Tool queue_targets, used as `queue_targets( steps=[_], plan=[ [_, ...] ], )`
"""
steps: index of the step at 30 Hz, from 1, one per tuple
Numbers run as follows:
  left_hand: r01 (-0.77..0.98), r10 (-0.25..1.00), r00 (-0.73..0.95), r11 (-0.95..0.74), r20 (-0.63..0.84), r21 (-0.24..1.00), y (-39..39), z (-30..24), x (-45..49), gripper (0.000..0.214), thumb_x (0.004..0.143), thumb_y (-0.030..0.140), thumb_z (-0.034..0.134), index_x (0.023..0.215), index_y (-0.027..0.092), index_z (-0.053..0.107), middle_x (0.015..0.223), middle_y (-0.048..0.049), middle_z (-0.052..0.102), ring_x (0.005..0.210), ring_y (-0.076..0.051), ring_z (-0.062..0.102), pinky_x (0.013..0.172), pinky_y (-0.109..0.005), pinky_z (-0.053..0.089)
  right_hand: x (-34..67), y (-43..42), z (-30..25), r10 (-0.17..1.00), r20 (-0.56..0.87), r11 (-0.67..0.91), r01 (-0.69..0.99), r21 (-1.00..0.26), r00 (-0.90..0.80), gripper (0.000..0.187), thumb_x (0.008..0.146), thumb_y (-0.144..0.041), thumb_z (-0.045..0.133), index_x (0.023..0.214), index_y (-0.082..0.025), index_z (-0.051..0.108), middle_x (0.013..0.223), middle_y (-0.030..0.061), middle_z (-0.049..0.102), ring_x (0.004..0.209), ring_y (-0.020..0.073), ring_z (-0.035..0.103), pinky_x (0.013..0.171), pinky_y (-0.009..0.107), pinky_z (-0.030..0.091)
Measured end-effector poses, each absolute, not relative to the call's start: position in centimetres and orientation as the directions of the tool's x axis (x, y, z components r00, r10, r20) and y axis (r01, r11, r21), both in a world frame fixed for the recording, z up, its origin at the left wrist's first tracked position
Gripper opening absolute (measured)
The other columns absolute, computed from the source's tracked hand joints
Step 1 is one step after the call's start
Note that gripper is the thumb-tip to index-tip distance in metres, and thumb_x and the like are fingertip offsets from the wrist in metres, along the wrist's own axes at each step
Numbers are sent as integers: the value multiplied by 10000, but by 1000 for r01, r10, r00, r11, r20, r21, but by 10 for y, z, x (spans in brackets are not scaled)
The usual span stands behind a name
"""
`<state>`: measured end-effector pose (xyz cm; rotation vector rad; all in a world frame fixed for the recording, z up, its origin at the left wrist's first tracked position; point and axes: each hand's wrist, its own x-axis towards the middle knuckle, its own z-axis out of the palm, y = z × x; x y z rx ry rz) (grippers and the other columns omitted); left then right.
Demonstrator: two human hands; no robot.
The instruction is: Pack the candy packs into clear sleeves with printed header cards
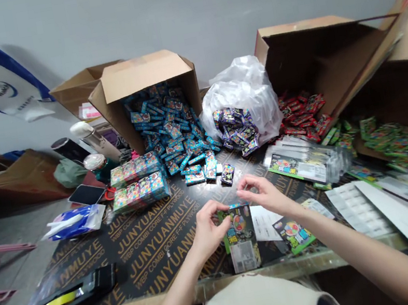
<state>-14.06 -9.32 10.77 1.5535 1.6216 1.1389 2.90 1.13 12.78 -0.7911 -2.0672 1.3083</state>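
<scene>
My left hand (210, 229) pinches the upper left edge of a clear plastic pouch with a black and green printed card (244, 234), lying near the table's front edge. A thin blue edge shows at the pouch's top, possibly a small candy box. My right hand (261, 194) hovers just beyond the pouch's top right corner, fingers curled and apart with nothing seen between them. Past the hands lie a small dark purple box (227, 174) and several small blue boxes (194, 174). Beneath my right forearm is another printed card (295, 233) beside a white paper (266, 223).
Behind stand a carton of blue boxes (167, 122), a plastic bag of purple boxes (236, 125), red boxes (303, 114) and green boxes (393, 140). Stacked pouches (297, 165) lie right. Wrapped bundles (138, 185), a phone (87, 194) and a tape dispenser (75, 296) are left.
</scene>
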Motion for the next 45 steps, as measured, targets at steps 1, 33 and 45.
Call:
queue_targets(
  steps=[1,33,45],
  plan=[
    [456,984,-128,-54,126,888,-92,108,-140,88,723,208,592,793,161,614,769,-23,589,692,-139,539,572,-219,394,26,14,131,702,116,338,186,-923,-702,197,784,-352,564,720,-165,560,770,19,565,758,150,522,701,265,403],
    [783,756,-452,81,474,617,-117,131,-251,326,783,274,537,1091,186,603,1091,-52,640,994,-226,594,924,-361,426,171,124,24,928,107,343,931,121,-356,499,767,-383,548,1190,-130,466,1037,258,527,1005,383,492,712,474,395],
    [855,821,-437,253,367,453,-72,95,-266,531,750,346,581,1209,102,475,1283,-183,464,1236,-294,362,1029,-465,251,166,95,66,797,372,467,876,121,-476,306,877,-304,365,978,-157,613,562,132,580,500,228,557,493,342,342]
  ],
)
